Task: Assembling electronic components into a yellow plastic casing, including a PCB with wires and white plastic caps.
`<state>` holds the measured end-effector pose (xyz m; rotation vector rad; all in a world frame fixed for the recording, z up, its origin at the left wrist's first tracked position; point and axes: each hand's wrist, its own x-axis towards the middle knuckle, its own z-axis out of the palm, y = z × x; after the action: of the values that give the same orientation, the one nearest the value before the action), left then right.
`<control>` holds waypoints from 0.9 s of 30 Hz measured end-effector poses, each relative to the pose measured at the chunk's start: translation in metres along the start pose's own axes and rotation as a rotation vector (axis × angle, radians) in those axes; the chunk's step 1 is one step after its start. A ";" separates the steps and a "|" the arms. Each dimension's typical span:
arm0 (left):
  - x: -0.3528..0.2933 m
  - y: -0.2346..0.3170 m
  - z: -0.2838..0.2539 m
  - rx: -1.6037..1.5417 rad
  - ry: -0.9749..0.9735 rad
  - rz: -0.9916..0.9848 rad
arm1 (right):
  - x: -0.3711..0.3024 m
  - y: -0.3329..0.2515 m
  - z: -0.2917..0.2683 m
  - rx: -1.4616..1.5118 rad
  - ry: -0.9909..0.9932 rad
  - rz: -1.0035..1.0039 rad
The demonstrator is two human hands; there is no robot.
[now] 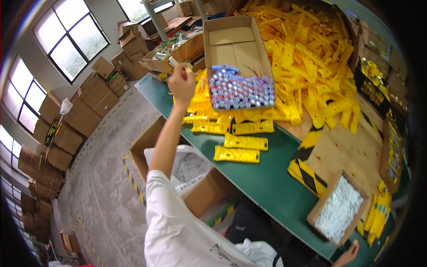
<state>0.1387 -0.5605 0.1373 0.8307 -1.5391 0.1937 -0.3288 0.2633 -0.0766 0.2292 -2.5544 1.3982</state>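
My left hand is raised at the table's far left edge, fingers closed in a pinch. A small white piece sticks out at its fingertips; its exact kind is unclear. Just right of this hand stands a cardboard box with many blue cylindrical battery cells in its near end. Several yellow plastic housings lie in a row on the green table in front of it. At the lower right my right hand hangs near the table edge, fingers loosely apart, beside a box of small silvery-white pieces.
A big heap of yellow plastic parts covers the back right. Black-and-yellow tape edges a wooden board. Under the table's left side is an open carton with a white bag. Stacked cartons line the windowed wall.
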 end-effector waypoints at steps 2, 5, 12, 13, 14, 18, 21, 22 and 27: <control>0.059 -0.055 0.005 0.250 -0.110 -0.004 | -0.025 -0.098 0.028 -0.147 0.203 -0.057; 0.129 -0.106 0.047 0.686 -0.421 -0.182 | -0.017 -0.081 0.030 -0.141 0.234 -0.072; 0.236 -0.253 0.112 0.469 -1.366 -0.538 | -0.014 -0.092 0.054 -0.254 0.231 -0.005; 0.230 -0.248 0.128 0.558 -1.321 -0.579 | -0.020 -0.101 0.051 -0.279 0.246 0.002; 0.222 -0.230 0.130 0.645 -1.275 -0.625 | -0.025 -0.115 0.052 -0.286 0.263 -0.046; 0.220 -0.141 0.101 0.685 -1.206 -0.906 | -0.033 -0.143 0.064 -0.216 0.307 -0.027; 0.213 -0.154 0.103 0.831 -1.383 -0.664 | -0.026 -0.108 0.038 -0.320 0.284 0.023; 0.212 -0.183 0.104 0.875 -1.367 -0.652 | -0.030 -0.112 0.040 -0.317 0.281 0.030; 0.237 -0.244 0.117 1.010 -1.438 -0.404 | -0.030 -0.115 0.054 -0.206 0.327 0.034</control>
<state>0.2092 -0.8946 0.2499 2.3959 -2.5315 0.0325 -0.2783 0.1576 -0.0200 -0.0728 -2.4100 1.0692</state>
